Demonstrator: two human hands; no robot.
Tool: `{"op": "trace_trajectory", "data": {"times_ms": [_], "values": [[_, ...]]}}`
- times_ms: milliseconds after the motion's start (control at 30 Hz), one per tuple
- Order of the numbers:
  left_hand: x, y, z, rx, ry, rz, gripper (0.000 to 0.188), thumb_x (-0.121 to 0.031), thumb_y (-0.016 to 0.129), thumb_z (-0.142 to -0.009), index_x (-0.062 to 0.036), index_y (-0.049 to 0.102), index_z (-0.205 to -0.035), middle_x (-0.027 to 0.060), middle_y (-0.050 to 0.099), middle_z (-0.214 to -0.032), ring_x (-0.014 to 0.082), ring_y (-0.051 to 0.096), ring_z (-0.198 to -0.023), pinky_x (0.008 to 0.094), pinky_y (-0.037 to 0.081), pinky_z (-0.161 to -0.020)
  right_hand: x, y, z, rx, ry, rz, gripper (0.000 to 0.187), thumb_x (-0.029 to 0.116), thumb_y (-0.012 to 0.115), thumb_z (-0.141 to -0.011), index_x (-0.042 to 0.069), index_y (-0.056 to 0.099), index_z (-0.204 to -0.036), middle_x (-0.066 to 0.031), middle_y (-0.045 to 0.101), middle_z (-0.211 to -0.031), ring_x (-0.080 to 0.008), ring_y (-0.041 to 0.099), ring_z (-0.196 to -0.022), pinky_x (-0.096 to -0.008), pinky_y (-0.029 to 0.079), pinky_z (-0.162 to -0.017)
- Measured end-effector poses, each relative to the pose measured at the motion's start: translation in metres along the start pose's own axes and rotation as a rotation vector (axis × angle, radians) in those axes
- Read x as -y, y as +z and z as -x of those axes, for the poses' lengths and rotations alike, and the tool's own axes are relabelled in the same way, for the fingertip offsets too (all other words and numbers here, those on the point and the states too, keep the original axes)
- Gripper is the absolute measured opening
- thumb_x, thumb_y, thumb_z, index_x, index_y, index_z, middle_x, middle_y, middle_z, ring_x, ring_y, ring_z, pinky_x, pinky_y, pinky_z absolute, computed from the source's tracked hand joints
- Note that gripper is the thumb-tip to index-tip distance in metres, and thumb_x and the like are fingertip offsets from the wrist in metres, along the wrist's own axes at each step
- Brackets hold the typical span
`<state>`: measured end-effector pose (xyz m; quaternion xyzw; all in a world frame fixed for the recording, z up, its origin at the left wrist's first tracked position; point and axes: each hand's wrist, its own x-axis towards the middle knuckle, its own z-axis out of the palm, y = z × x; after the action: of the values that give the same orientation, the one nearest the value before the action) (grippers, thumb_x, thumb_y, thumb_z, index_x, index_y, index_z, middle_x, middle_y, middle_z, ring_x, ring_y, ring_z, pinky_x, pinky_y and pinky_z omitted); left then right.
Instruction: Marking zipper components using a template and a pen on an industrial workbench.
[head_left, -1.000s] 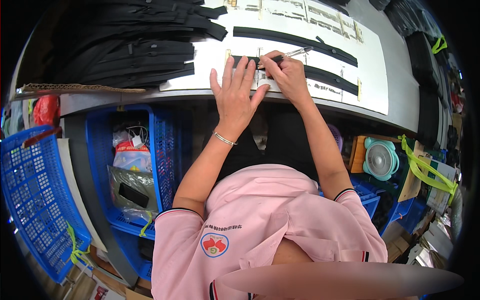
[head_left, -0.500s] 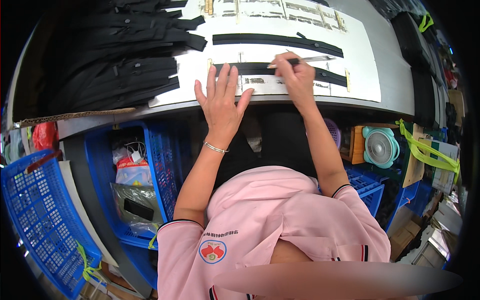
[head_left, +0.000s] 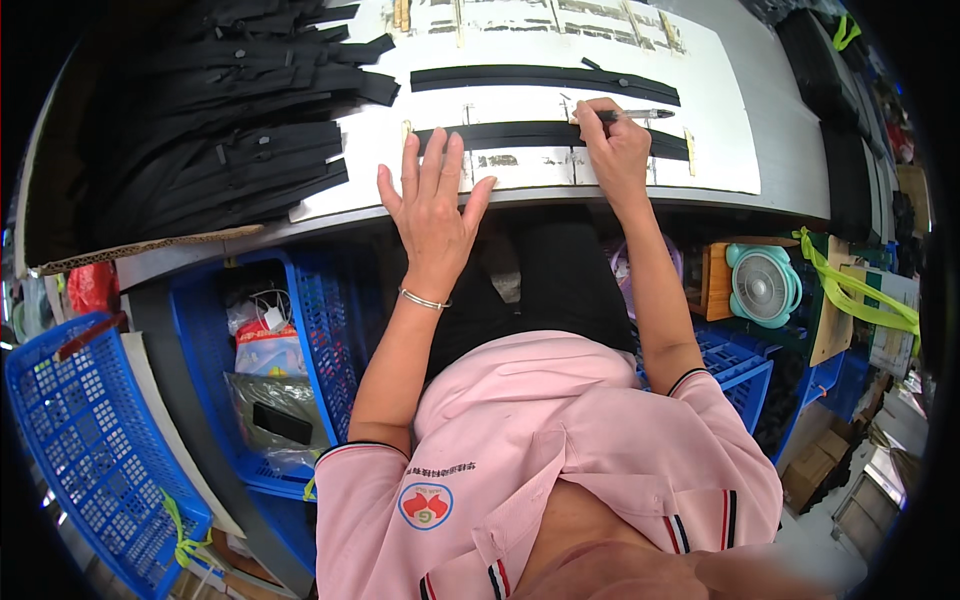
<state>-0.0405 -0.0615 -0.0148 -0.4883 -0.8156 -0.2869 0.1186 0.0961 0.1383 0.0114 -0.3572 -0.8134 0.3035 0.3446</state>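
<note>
A black fabric strip (head_left: 500, 135) lies lengthwise on a white board (head_left: 725, 130) with dark marks. My left hand (head_left: 433, 205) is spread, its fingertips resting on the strip's left part. With closed fingers my right hand (head_left: 617, 155) holds a dark pen (head_left: 645, 114); its tip is down at the strip, right of the middle. Beyond it a second black strip (head_left: 520, 76) lies roughly parallel, with a small dark round piece near its right end. Short yellowish pieces stand at the ends of the near strip.
Many black strips (head_left: 250, 90) are piled at the table's left, by a cardboard edge (head_left: 150, 250). Below the table are a blue crate (head_left: 310, 350) with bags and a phone (head_left: 282, 423), another blue basket (head_left: 80, 430), and a turquoise fan (head_left: 765, 287) at right.
My right hand has moved slightly right with the pen, now turned more level. My left hand stays spread on the strip. The whole view has shifted a little.
</note>
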Motion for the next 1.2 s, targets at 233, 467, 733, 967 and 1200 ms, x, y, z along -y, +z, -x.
{"op": "trace_trajectory", "data": {"times_ms": [233,467,733,967,1200], "values": [[-0.001,-0.001,0.0,0.0,-0.005,0.007,0.063,-0.041,0.076,-0.09,-0.0084,0.059,-0.141,0.0082,0.058,-0.145,0.0332,0.039,-0.147,0.0603,0.014,-0.119,-0.006,0.002,-0.006,0.043,-0.045,0.096,0.023,0.024,0.066,-0.099,0.004,0.072,-0.088,-0.0051,0.062,-0.062,-0.0132,0.056,-0.053,-0.0285,0.043,-0.053],[-0.035,0.003,-0.021,-0.059,0.026,0.179,0.052,-0.028,0.076,-0.09,-0.006,0.063,-0.134,0.0109,0.056,-0.146,0.0356,0.041,-0.143,0.0611,0.021,-0.118,-0.01,0.005,-0.004,-0.022,-0.138,0.132,0.025,0.026,0.067,-0.098,0.006,0.072,-0.083,-0.0079,0.06,-0.06,-0.0223,0.057,-0.049,-0.0332,0.043,-0.051],[-0.067,0.042,-0.057,-0.085,0.058,0.445,0.013,-0.009,0.077,-0.083,-0.007,0.076,-0.096,0.0027,0.068,-0.099,0.0237,0.06,-0.096,0.0379,0.042,-0.087,-0.007,0.006,-0.002,-0.028,-0.124,0.064,0.024,0.023,0.068,-0.097,0.004,0.071,-0.083,-0.0068,0.064,-0.066,-0.0217,0.058,-0.05,-0.0329,0.044,-0.051],[-0.069,0.045,-0.057,-0.074,0.043,0.442,0.011,-0.009,0.078,-0.081,-0.0083,0.076,-0.091,0.0011,0.067,-0.097,0.023,0.06,-0.094,0.0373,0.042,-0.086,-0.007,0.004,-0.002,-0.035,-0.13,0.04,0.024,0.022,0.068,-0.097,0.003,0.071,-0.083,-0.0076,0.064,-0.066,-0.0219,0.057,-0.05,-0.0326,0.044,-0.051],[-0.068,0.046,-0.057,-0.097,0.05,0.43,0.012,-0.01,0.079,-0.08,-0.0085,0.076,-0.091,0.0008,0.067,-0.097,0.0223,0.06,-0.095,0.0373,0.042,-0.087,-0.004,-0.002,0.001,-0.018,-0.002,-0.203,0.024,0.02,0.068,-0.096,0.001,0.07,-0.082,-0.0096,0.061,-0.062,-0.0163,0.053,-0.048,-0.0313,0.042,-0.049]]}}
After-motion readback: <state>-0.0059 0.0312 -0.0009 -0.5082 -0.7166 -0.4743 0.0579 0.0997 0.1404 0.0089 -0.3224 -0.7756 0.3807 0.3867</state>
